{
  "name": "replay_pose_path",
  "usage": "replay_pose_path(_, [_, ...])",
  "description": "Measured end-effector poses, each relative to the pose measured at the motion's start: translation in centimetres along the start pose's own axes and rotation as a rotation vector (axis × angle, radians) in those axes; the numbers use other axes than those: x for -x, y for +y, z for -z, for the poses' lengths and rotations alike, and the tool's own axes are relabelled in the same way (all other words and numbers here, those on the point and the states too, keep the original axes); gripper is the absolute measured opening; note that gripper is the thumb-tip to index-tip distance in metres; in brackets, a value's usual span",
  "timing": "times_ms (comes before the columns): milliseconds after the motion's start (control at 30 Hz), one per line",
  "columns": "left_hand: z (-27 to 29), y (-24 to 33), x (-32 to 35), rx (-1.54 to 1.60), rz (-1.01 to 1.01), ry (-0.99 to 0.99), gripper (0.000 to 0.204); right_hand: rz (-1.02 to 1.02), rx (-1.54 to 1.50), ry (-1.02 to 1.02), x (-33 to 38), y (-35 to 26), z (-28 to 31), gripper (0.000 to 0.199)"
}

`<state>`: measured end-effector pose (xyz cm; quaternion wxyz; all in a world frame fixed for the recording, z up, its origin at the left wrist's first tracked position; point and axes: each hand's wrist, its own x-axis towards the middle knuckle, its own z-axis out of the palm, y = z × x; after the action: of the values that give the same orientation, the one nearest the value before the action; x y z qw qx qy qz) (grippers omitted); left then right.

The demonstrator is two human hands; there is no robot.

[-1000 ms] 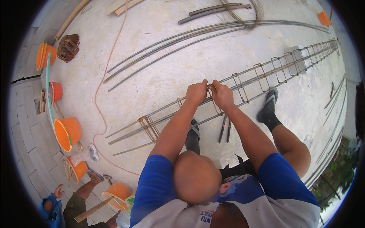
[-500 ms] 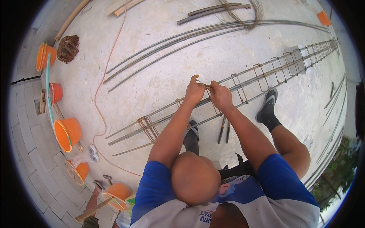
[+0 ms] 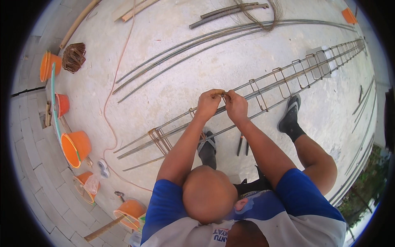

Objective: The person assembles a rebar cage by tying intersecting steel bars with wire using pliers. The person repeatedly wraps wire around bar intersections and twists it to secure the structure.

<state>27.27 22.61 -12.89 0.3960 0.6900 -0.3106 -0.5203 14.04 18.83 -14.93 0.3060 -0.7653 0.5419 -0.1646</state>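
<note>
A long rebar cage (image 3: 284, 82) of straight steel bars and square stirrups runs from lower left to upper right in front of me. Over its far top bar, my left hand (image 3: 208, 105) pinches a short strand of thin binding wire, fingers closed. My right hand (image 3: 236, 107) is closed beside it, thumb and fingertips pressed on the same spot where a stirrup meets the bar. The fingertips mostly hide the wire. Below the right hand, pliers or cutters with dark handles (image 3: 240, 146) lie on the floor, partly hidden by my forearm.
Loose long bars (image 3: 164, 61) and a bundle of thin wire (image 3: 271, 18) lie beyond the cage. Orange buckets (image 3: 76, 148) line the block wall at left, near a stack of rusty stirrups (image 3: 74, 57). A hose (image 3: 109, 123) crosses the concrete. A block (image 3: 321, 61) sits under the cage.
My left hand has come down toward the bar, its raised thumb now folded in. The right hand has shifted slightly left and down. Another person's arm and foot at lower left have gone from view.
</note>
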Motion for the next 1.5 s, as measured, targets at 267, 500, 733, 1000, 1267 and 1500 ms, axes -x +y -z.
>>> replay_pose_path(267, [-1.2,-1.6,0.6,-0.091,-0.115,0.046,0.046,-0.045,-0.118,-0.029,1.3,0.2,0.7,0.017])
replay_pose_path(500, [-3.5,-1.1,0.7,-0.428,-0.258,0.273,0.033,-0.16,-0.366,-0.555,-3.4,2.0,3.6,0.041])
replay_pose_path(733, [-4.3,-1.0,0.4,-0.454,-0.208,0.363,0.031,-0.317,-0.116,-0.748,-7.0,-3.1,6.6,0.053])
replay_pose_path(1000, [-4.2,-1.7,0.5,-0.432,-0.264,0.383,0.018,-0.373,-0.037,-0.834,-8.6,-4.0,6.6,0.03])
replay_pose_path(1267, [-1.8,-1.8,-0.6,-0.345,-0.235,0.169,0.018,0.038,0.075,-0.64,-5.4,-0.1,5.8,0.025])
replay_pose_path(1500, [-0.2,0.0,-2.7,-0.368,-0.11,-0.009,0.019,-0.061,-0.105,-0.435,-2.0,1.0,5.0,0.028])
